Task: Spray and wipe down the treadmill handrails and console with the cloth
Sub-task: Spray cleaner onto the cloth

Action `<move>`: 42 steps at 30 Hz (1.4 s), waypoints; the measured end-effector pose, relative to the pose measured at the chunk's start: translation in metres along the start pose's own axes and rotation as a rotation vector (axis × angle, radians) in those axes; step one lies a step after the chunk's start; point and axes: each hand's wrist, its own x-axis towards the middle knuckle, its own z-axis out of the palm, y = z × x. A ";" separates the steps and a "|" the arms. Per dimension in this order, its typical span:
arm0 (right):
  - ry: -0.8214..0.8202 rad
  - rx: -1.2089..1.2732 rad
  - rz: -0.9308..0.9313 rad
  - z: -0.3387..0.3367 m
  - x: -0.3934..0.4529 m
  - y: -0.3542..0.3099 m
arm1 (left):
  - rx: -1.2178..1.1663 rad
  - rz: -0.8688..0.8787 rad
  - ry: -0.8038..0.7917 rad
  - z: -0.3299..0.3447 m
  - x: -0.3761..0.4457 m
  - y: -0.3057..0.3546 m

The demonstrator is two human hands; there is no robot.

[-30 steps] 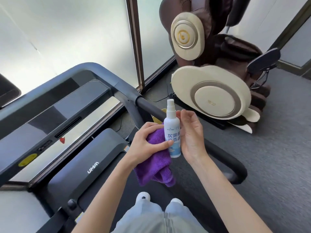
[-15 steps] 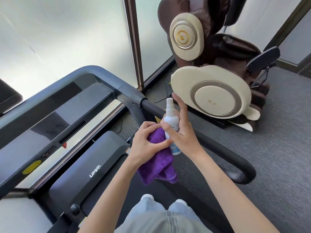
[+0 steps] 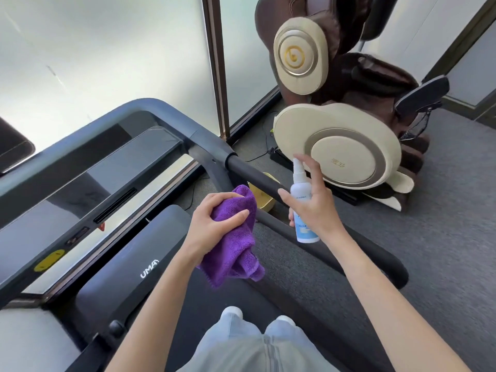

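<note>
Head view: right hand (image 3: pixel 315 208) grasps the spray bottle (image 3: pixel 302 202), index finger at the nozzle; left hand (image 3: pixel 214 226) clutches the purple cloth (image 3: pixel 236 242) beside the right handrail (image 3: pixel 257 178). Spray step (likely); next needs aiming at the rail.

At frame center the left hand (image 3: pixel 214 226) grips a purple cloth (image 3: pixel 236 245). Just right of it, the right hand (image 3: pixel 314 208) holds a white spray bottle (image 3: pixel 302 200) above the black handrail (image 3: pixel 271 183), index finger apparently on the nozzle.
</note>
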 end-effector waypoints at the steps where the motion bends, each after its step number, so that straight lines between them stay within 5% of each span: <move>1: -0.001 -0.072 0.029 -0.002 0.005 0.002 | -0.005 0.000 0.013 -0.003 0.001 -0.001; 10: -0.116 -0.509 0.044 0.013 0.032 0.007 | -0.028 -0.024 0.101 -0.027 0.017 -0.016; 42: -0.004 -0.643 -0.161 0.006 0.033 0.016 | -0.067 -0.049 0.093 -0.008 0.023 -0.027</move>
